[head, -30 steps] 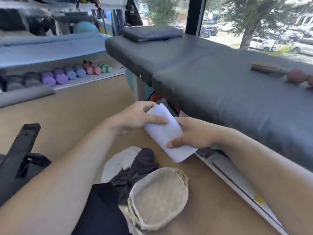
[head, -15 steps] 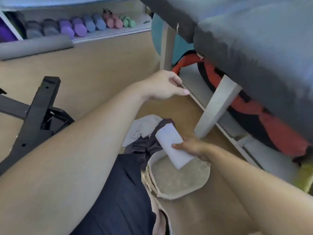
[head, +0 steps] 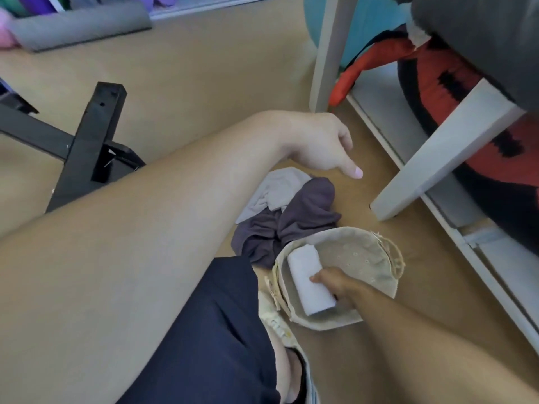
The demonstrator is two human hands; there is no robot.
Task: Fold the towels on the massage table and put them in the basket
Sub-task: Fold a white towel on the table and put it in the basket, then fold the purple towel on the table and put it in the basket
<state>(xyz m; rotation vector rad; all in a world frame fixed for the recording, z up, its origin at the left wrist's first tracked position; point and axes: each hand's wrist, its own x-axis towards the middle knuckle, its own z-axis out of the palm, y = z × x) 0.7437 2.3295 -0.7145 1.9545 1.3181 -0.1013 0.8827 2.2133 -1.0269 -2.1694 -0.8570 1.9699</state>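
A round beige fabric basket (head: pixel 376 255) sits on the floor. Inside it, against its left wall, lies a folded white towel (head: pixel 306 275). My right hand (head: pixel 332 282) reaches into the basket and holds the towel, thumb on top. My left hand (head: pixel 320 144) hangs in the air above the floor with relaxed fingers, holding nothing. The grey massage table (head: pixel 481 39) shows at the top right corner with its white legs (head: pixel 431 158).
A dark purple cloth (head: pixel 291 225) and a light grey cloth (head: pixel 274 191) lie crumpled on the floor just behind the basket. A black metal frame (head: pixel 87 135) stands at left. A red and black bag (head: pixel 466 91) lies under the table. A grey bolster (head: pixel 78 27) lies at top left.
My right hand has carried the white towel down from in front of the table into the basket. My left hand let go of the towel and stays raised. The view tilted down.
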